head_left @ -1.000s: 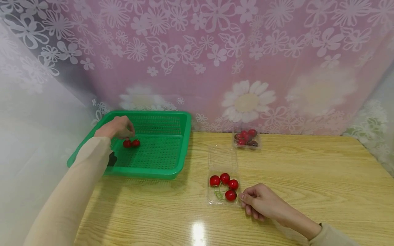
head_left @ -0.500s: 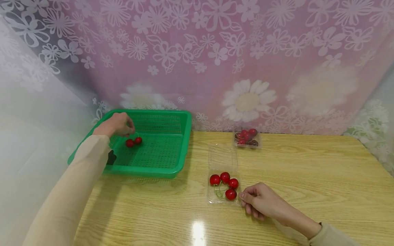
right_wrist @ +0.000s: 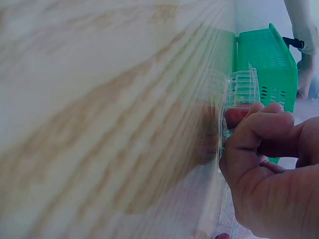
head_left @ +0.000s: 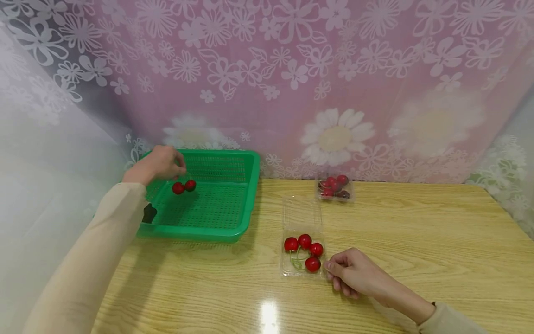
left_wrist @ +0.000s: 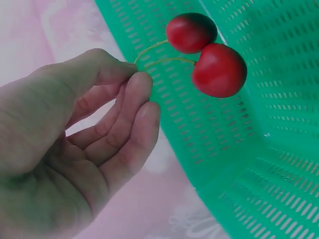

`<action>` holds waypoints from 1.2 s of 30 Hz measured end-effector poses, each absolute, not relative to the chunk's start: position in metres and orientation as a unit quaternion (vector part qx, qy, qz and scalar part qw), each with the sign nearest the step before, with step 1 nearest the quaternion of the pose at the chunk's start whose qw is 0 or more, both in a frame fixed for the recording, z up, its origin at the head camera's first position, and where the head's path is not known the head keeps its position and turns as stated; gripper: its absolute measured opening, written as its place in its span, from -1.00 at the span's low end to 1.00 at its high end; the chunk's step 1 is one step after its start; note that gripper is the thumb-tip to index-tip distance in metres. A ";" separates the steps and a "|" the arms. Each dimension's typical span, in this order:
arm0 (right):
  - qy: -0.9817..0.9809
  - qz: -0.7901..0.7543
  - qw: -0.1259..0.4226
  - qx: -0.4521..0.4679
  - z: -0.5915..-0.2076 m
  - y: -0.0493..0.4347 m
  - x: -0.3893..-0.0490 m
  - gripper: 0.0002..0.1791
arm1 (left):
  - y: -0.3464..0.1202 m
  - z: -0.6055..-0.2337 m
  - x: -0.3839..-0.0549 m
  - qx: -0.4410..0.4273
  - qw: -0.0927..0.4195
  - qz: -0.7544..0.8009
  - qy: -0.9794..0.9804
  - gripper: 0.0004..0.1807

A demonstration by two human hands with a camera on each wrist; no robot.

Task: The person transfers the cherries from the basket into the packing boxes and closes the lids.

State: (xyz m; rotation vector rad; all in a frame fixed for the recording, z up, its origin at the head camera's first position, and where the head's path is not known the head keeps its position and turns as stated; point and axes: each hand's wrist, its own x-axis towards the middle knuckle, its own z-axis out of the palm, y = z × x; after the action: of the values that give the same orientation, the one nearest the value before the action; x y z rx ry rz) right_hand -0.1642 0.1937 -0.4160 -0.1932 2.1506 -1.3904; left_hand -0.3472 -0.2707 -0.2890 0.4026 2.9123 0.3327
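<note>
My left hand (head_left: 160,163) pinches the thin stems of a pair of red cherries (left_wrist: 219,70) between thumb and forefinger. In the head view the cherries hang over the green basket (head_left: 253,185), whose slotted walls surround them in the left wrist view. On the table, my right hand (head_left: 354,273) grips the right edge of an opened clear plastic clamshell box (head_left: 285,266) with thumb and curled fingers. Several red cherries (head_left: 305,241) with green stems lie in the box's near half; its lid is folded back behind them.
Farther back stands a second clear plastic box (head_left: 351,196), filled with red and darker cherries (head_left: 331,183). A flowered curtain (head_left: 267,93) hangs behind the wooden table (head_left: 417,232). Something black (head_left: 149,213) shows at my left wrist, over the basket's near rim.
My left hand has risen slightly, lifting the two cherries by their stems from the basket's floor and shifting them a little right. The right hand and the clamshell box have stayed put.
</note>
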 end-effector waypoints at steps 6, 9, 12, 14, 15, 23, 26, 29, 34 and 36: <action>0.803 -0.519 0.284 -0.071 -0.416 0.193 -0.164 -0.60 | -0.261 -0.282 -0.341 0.158 0.067 0.113 0.979 -0.79; 0.802 -0.520 0.284 -0.072 -0.415 0.193 -0.164 -0.60 | -0.258 -0.281 -0.338 0.160 0.056 0.117 0.979 -0.79; 0.802 -0.521 0.283 -0.073 -0.414 0.193 -0.164 -0.60 | -0.256 -0.282 -0.336 0.161 0.043 0.120 0.979 -0.80; 0.802 -0.522 0.282 -0.073 -0.414 0.193 -0.164 -0.60 | -0.256 -0.281 -0.334 0.160 0.035 0.125 0.978 -0.81; 0.802 -0.521 0.282 -0.072 -0.414 0.193 -0.164 -0.60 | -0.256 -0.282 -0.333 0.162 0.029 0.127 0.978 -0.81; 0.800 -0.523 0.284 -0.071 -0.416 0.193 -0.164 -0.60 | -0.255 -0.288 -0.321 0.172 -0.038 0.149 0.973 -0.84; 0.799 -0.524 0.285 -0.074 -0.417 0.193 -0.164 -0.59 | -0.254 -0.288 -0.317 0.181 -0.073 0.149 0.969 -0.84; 0.798 -0.525 0.286 -0.076 -0.416 0.194 -0.164 -0.59 | -0.251 -0.286 -0.314 0.193 -0.102 0.148 0.965 -0.83; 0.797 -0.525 0.287 -0.078 -0.415 0.194 -0.165 -0.59 | -0.245 -0.282 -0.312 0.210 -0.125 0.148 0.958 -0.80; 0.798 -0.524 0.287 -0.078 -0.415 0.193 -0.165 -0.59 | -0.241 -0.281 -0.311 0.215 -0.130 0.146 0.957 -0.79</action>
State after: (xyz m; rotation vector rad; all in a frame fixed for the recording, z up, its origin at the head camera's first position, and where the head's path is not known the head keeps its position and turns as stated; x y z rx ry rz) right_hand -0.1646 0.1935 -0.4149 -0.2079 2.1311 -1.4009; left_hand -0.3105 -0.2412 -0.2807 0.7383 3.2837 0.5016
